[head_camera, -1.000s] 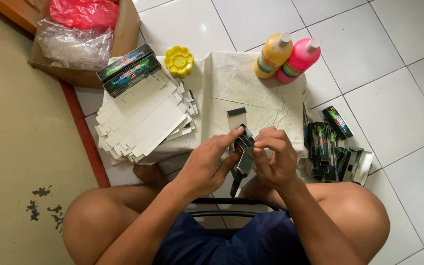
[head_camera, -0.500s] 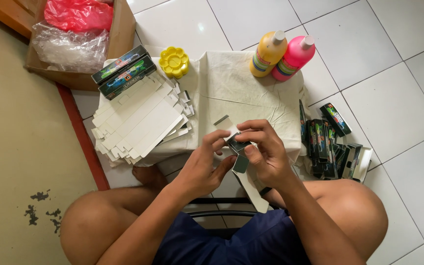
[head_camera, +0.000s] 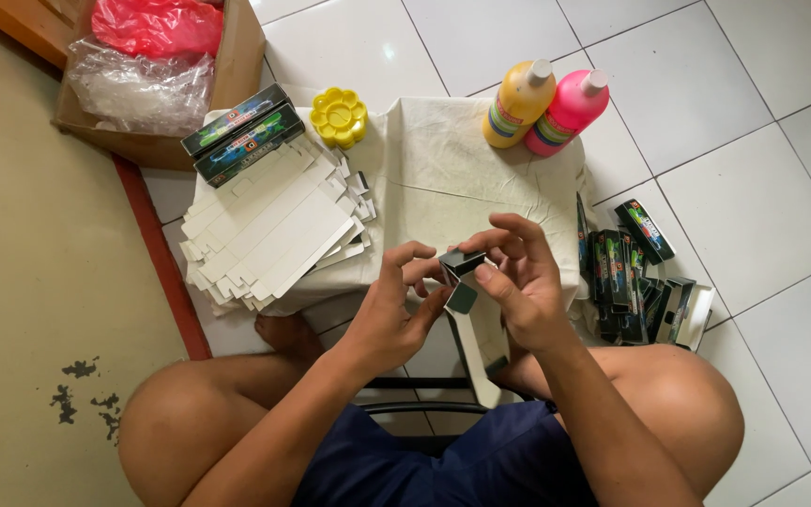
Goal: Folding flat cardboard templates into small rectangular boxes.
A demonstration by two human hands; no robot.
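Both hands' grip (head_camera: 396,310) (head_camera: 518,286) closed on narrow carton (head_camera: 476,333) (long axis toward the lap).

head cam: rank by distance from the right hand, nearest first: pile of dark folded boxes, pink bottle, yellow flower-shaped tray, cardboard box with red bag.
From the right hand:
1. Pile of dark folded boxes, just to its right.
2. Pink bottle, ahead.
3. Yellow flower-shaped tray, ahead-left.
4. Cardboard box with red bag, far left corner.

Flat cartons (head_camera: 274,225) left, bottles (head_camera: 546,108) behind
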